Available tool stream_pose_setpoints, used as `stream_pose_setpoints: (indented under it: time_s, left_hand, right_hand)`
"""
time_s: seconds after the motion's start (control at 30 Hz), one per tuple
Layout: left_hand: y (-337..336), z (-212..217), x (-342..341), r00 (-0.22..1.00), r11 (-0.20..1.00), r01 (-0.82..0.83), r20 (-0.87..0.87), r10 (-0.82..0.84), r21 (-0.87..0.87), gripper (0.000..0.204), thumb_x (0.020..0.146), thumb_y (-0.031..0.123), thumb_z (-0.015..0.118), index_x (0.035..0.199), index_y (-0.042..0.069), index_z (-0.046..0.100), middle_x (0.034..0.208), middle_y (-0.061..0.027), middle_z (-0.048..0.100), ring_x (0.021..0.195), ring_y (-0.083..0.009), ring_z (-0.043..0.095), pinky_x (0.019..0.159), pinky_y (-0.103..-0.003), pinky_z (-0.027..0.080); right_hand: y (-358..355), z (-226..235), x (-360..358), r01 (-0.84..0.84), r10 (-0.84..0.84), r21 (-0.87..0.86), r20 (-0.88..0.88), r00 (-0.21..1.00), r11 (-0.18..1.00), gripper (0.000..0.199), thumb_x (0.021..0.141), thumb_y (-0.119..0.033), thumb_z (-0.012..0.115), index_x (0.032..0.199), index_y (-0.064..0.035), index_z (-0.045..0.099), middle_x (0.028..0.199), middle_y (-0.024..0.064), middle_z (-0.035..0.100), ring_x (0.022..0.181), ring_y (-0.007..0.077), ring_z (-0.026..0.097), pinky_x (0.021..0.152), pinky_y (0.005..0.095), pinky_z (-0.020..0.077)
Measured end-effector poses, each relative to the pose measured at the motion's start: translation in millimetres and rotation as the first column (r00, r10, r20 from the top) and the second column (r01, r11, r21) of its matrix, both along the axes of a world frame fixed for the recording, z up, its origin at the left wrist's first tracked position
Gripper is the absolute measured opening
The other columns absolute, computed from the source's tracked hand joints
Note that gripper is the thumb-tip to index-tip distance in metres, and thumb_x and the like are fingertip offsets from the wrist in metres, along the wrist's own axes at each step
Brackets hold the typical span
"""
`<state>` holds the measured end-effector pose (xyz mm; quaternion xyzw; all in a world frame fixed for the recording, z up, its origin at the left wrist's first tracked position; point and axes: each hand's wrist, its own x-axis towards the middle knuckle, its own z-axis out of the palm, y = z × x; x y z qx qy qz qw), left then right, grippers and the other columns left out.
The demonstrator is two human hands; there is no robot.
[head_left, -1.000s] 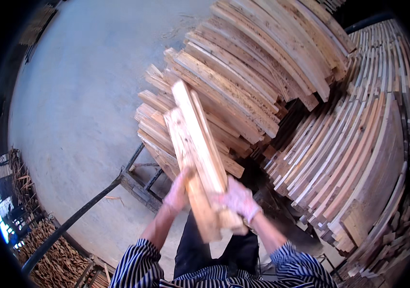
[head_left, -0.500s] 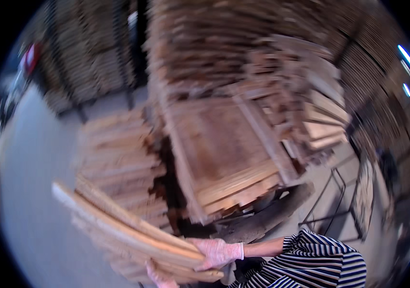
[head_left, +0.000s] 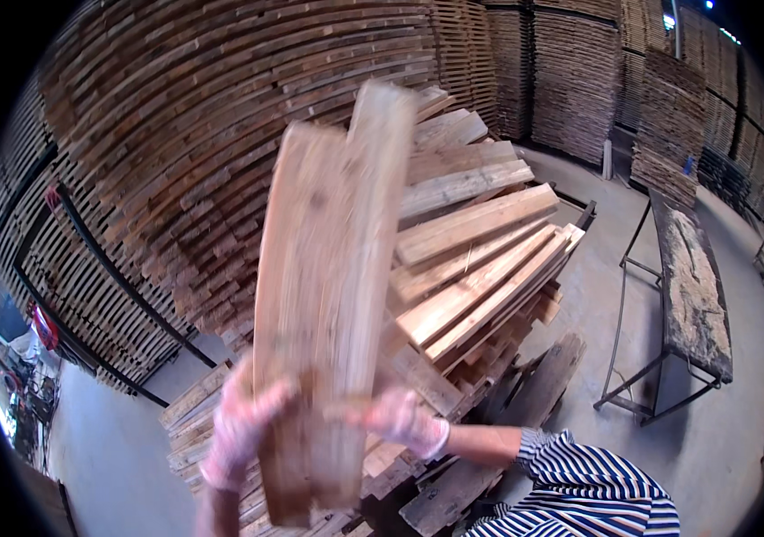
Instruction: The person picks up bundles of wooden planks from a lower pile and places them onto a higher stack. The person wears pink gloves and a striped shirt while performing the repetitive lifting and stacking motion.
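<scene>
Two wooden boards (head_left: pixel 319 268), side by side and blurred by motion, stand nearly upright in front of me. One reaches a little higher than the other. My left hand (head_left: pixel 243 416), in a pinkish-white knit glove, grips their left edge low down, thumb across the face. From the right, my right hand (head_left: pixel 400 421), gloved alike, closes on the lower right edge; its fingertips are smeared. Behind the boards lies a pile of loose planks (head_left: pixel 480 228), fanned out with their ends toward the right.
A tall wall of stacked lumber (head_left: pixel 176 134) rises behind the pile. On the right stands a narrow metal-legged bench (head_left: pixel 691 277) with wood shavings on top. Dark thick boards (head_left: pixel 498 438) lie low beside my right forearm. More lumber stacks (head_left: pixel 570 85) stand farther back.
The boards have swung up from a low slant at the left to nearly upright in front of me. My view has turned right, bringing the plank pile and bench closer to the middle.
</scene>
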<state>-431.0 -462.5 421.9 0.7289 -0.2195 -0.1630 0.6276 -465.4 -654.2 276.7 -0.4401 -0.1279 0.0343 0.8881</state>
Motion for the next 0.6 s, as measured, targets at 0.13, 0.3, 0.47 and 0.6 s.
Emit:
stream_pose_setpoints:
  time_s: [0.13, 0.3, 0.47, 0.6]
  left_hand:
    - [-128, 122, 121, 0.872, 0.978, -0.045, 0.486, -0.061, 0.203, 0.064, 0.091, 0.041, 0.076, 0.135, -0.001, 0.057, 0.115, -0.0106, 0.071, 0.099, -0.0154, 0.066, 0.089, -0.031, 0.055]
    - [-213, 162, 206, 0.485, 0.708, -0.678, 0.845, 0.226, 0.2, 0.085, 0.083, 0.054, 0.078, 0.143, 0.0, 0.052, 0.133, -0.0268, 0.063, 0.122, -0.0396, 0.063, 0.1, -0.044, 0.052]
    - [-136, 27, 172, 0.628, 0.831, -0.53, 0.736, 0.251, 0.169, 0.063, 0.087, 0.035, 0.08, 0.137, 0.003, 0.058, 0.133, -0.0173, 0.065, 0.124, -0.0291, 0.061, 0.105, -0.038, 0.048]
    - [-1, -87, 113, 0.662, 0.652, -0.697, 0.615, 0.428, 0.297, 0.065, 0.086, 0.039, 0.078, 0.139, 0.007, 0.057, 0.139, -0.0201, 0.061, 0.128, -0.0347, 0.059, 0.107, -0.042, 0.047]
  right_hand:
    - [-105, 151, 81, 0.356, -0.31, -0.161, 0.254, 0.916, 0.92, 0.086, 0.093, -0.041, 0.071, 0.154, 0.0037, 0.03, 0.143, 0.0247, 0.054, 0.133, 0.0298, 0.052, 0.104, 0.04, 0.05]
    - [-215, 256, 245, 0.588, -0.833, -0.725, 0.033, 0.552, 0.36, 0.092, 0.082, -0.059, 0.078, 0.144, 0.0014, 0.045, 0.148, 0.0248, 0.051, 0.136, 0.0384, 0.052, 0.111, 0.0499, 0.0451]
    - [-254, 171, 292, 0.47, -0.368, -0.677, 0.718, 0.591, -0.567, 0.101, 0.086, -0.081, 0.048, 0.163, -0.022, 0.022, 0.168, 0.021, 0.018, 0.152, 0.0412, 0.028, 0.119, 0.0584, 0.0278]
    - [-285, 112, 348, 0.679, -0.243, -0.473, 0.878, 0.411, -0.561, 0.092, 0.095, -0.078, 0.032, 0.163, -0.0155, 0.025, 0.168, 0.0197, 0.022, 0.153, 0.0419, 0.024, 0.122, 0.0583, 0.0236]
